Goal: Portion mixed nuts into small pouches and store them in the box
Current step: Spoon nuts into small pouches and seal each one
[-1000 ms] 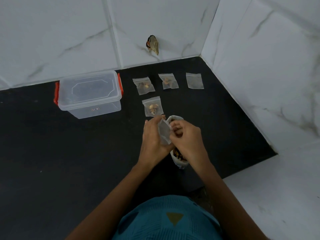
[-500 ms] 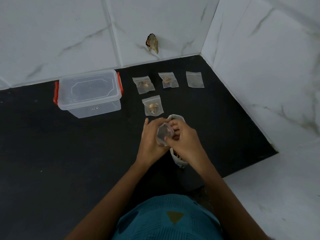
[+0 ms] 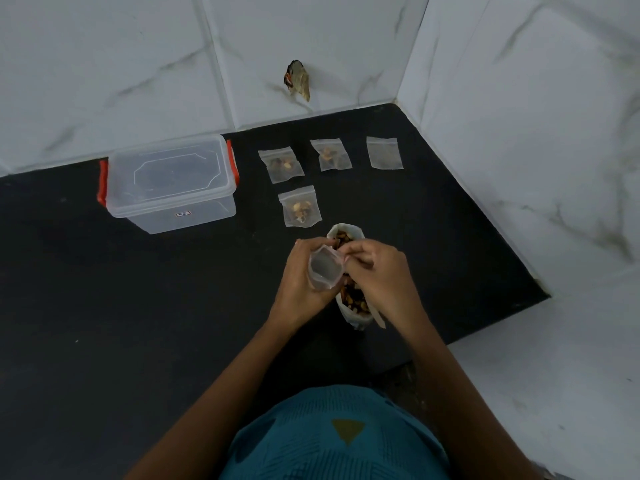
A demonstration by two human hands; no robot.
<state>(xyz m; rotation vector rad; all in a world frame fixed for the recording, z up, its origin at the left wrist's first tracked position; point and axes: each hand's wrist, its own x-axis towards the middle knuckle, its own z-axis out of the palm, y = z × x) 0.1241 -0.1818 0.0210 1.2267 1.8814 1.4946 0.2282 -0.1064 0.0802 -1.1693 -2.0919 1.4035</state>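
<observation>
Mixed nuts (image 3: 355, 298) lie in the open bag (image 3: 347, 227) directly beneath both hands. Left hand (image 3: 298, 278) grips the small pouch (image 3: 325, 273), its mouth rounded open; right hand (image 3: 381, 275) pinches the pouch's rim. Holding that mouth wide above the bag should let strays drop back.

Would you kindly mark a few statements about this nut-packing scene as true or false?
1. The clear box has its lid on. True.
2. All four pouches lying on the counter hold nuts. False: the far-right pouch looks empty.
3. The left hand holds an open pouch. True.
4. The bag of nuts stands left of the box. False: it stands to the box's right, under the two hands.
5. The right hand rests flat on the counter. False: it is raised, with its fingers curled at the open pouch's rim.
</observation>
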